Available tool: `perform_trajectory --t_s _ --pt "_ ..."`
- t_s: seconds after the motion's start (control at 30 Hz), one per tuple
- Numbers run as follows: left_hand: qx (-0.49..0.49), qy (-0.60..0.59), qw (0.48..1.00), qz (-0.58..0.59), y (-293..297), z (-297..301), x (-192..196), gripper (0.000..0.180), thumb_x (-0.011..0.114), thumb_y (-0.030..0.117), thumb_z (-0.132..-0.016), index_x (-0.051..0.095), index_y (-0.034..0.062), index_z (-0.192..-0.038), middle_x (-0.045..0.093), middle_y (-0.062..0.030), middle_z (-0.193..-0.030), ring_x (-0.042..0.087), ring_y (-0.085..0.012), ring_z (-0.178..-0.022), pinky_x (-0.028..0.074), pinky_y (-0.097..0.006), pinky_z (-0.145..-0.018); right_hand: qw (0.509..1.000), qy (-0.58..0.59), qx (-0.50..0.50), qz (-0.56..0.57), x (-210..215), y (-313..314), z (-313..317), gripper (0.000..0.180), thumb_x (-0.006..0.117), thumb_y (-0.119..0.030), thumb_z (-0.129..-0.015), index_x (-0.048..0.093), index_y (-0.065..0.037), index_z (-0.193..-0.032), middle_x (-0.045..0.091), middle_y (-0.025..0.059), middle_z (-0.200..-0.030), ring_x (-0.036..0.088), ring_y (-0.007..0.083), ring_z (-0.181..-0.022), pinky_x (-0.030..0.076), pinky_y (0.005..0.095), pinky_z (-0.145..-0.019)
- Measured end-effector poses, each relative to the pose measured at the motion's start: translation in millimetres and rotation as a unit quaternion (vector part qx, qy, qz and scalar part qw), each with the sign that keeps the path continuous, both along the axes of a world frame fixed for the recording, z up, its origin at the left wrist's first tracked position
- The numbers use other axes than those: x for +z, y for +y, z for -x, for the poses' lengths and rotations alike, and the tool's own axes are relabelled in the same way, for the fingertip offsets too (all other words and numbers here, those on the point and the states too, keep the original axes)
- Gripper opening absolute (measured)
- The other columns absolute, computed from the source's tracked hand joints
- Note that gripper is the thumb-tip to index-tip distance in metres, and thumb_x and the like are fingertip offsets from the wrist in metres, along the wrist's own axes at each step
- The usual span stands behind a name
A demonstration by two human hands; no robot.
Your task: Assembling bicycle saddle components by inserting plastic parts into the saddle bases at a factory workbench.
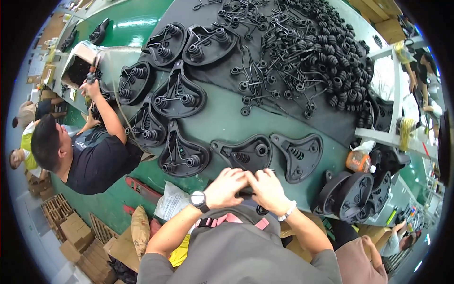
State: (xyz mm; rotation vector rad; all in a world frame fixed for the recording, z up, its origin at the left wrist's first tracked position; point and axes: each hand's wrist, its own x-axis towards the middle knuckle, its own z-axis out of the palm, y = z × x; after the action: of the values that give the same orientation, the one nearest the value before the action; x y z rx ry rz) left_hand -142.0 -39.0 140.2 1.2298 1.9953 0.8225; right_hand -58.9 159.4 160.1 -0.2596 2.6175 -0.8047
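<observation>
My left hand (227, 187) and my right hand (268, 190) meet at the table's near edge, fingers curled in. Between them they grip a black wire bracket, mostly hidden, with one coil (261, 210) showing below the right hand. Just beyond lies a black bicycle saddle base (231, 150), upside down, with a round coil (261, 149) at its right side; my fingertips overlap its near edge. Right of it rests another saddle base (299, 158) with no bracket on it. To the left, a saddle base (178, 163) carries a bracket with coils.
A big heap of black springs and wire brackets (312, 57) covers the far right of the table (222, 113). Several fitted saddle bases (182, 97) lie far left. Stacked bases (354, 194) and an orange bottle (358, 161) stand right. A co-worker (94, 156) holds a tool (92, 71) at left.
</observation>
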Motion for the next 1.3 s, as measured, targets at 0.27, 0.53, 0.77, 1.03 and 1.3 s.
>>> perform_trajectory --t_s 0.27,0.53,0.77,1.03,1.3 --pt "0.039 0.207 0.964 0.164 -47 77 -94 0.08 0.082 0.02 -0.073 0.048 0.0034 -0.143 0.053 -0.0179 -0.144 0.046 -0.0392 -0.137 0.035 -0.049 -0.115 0.981 0.049 -0.174 -0.074 -35 -26 -10 0.06 0.078 -0.013 -0.07 0.055 0.002 -0.123 0.06 0.015 -0.104 0.059 0.0312 -0.098 0.045 0.0435 -0.09" --pt "-0.07 0.151 0.974 0.155 -36 109 -131 0.073 0.082 0.019 -0.077 0.054 0.0161 -0.144 0.064 -0.0068 -0.135 0.063 -0.0281 -0.12 0.044 -0.042 -0.106 0.955 0.13 -0.168 -0.209 -110 -74 30 0.018 0.063 -0.013 -0.084 0.06 -0.004 -0.1 0.06 0.0103 -0.088 0.059 0.0259 -0.086 0.045 0.0377 -0.082" --pt "-0.078 0.158 0.969 0.172 -38 105 -133 0.071 0.083 0.019 -0.076 0.056 0.0144 -0.142 0.065 -0.0084 -0.133 0.064 -0.0296 -0.117 0.047 -0.043 -0.103 0.961 0.163 -0.148 -0.169 -118 -87 42 0.028 0.066 -0.014 -0.082 0.062 -0.002 -0.107 0.06 0.0089 -0.091 0.059 0.0257 -0.089 0.045 0.0394 -0.085" --pt "-0.016 0.114 0.988 0.107 -34 97 -127 0.088 0.081 0.03 -0.075 0.043 0.0013 -0.149 0.044 -0.0249 -0.152 0.039 -0.0433 -0.143 0.034 -0.05 -0.119 0.905 0.203 -0.37 -0.059 -54 -79 11 0.066 0.081 -0.024 -0.072 0.059 -0.001 -0.129 0.061 0.0162 -0.122 0.055 0.0352 -0.119 0.042 0.0478 -0.108" --pt "0.059 0.111 0.991 0.051 106 35 -112 0.07 0.08 0.046 -0.076 0.063 0.0065 -0.131 0.045 -0.0229 -0.151 0.037 -0.0455 -0.143 0.035 -0.055 -0.114 0.705 -0.125 -0.664 0.214 -123 -115 -74 0.104 0.082 -0.059 -0.077 0.043 0.005 -0.15 0.026 0.0388 -0.156 0.034 0.0455 -0.147 0.033 0.0436 -0.119"
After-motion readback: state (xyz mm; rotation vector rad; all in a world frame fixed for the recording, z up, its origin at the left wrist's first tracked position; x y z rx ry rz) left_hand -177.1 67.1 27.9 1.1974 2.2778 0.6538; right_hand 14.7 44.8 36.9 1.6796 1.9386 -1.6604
